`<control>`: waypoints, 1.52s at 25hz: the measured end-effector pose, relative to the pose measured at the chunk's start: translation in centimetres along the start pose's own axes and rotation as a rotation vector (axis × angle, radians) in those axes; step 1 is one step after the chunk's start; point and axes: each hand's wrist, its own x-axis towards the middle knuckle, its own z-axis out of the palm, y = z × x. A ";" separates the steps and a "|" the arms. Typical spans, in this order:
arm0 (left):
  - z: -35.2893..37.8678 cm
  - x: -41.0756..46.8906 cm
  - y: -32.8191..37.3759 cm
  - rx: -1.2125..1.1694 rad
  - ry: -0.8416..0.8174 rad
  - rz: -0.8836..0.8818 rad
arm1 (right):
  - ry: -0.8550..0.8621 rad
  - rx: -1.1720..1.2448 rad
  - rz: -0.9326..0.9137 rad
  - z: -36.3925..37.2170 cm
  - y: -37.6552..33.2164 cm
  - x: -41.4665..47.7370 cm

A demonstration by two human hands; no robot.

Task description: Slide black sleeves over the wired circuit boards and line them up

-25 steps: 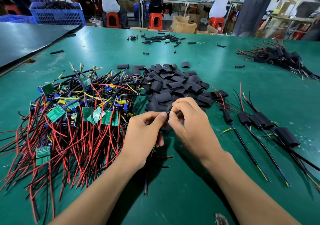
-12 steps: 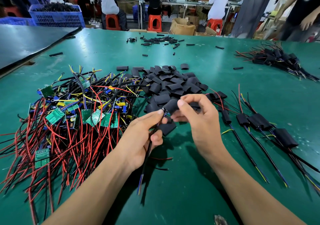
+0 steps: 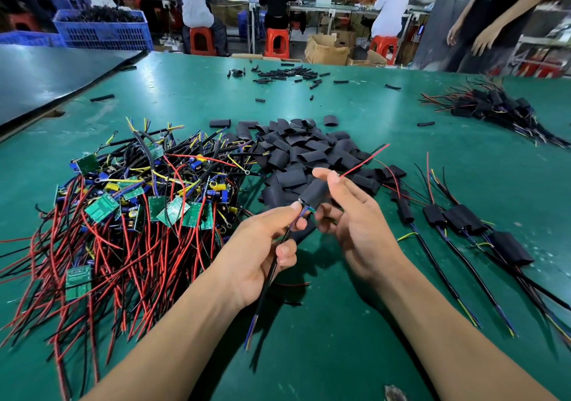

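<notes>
Surface: green table point(image 3: 340, 354).
Left hand point(image 3: 265, 246): pinches the black cable.
Right hand point(image 3: 355, 215): holds the sleeve point(image 3: 313, 192), nearly over its board.
Done: four sleeved boards point(image 3: 463, 218) lined up at the right.
Left: big pile of bare boards point(image 3: 129, 202).

Above the green table point(image 3: 355, 339), the left hand point(image 3: 262, 246) pinches a black cable point(image 3: 272, 272) while the right hand point(image 3: 358, 215) grips a black sleeve point(image 3: 313, 192) over its board.
</notes>
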 end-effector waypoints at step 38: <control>0.8 -0.9 -0.5 0.687 0.276 0.598 | -0.191 -0.006 0.112 -1.1 0.1 0.1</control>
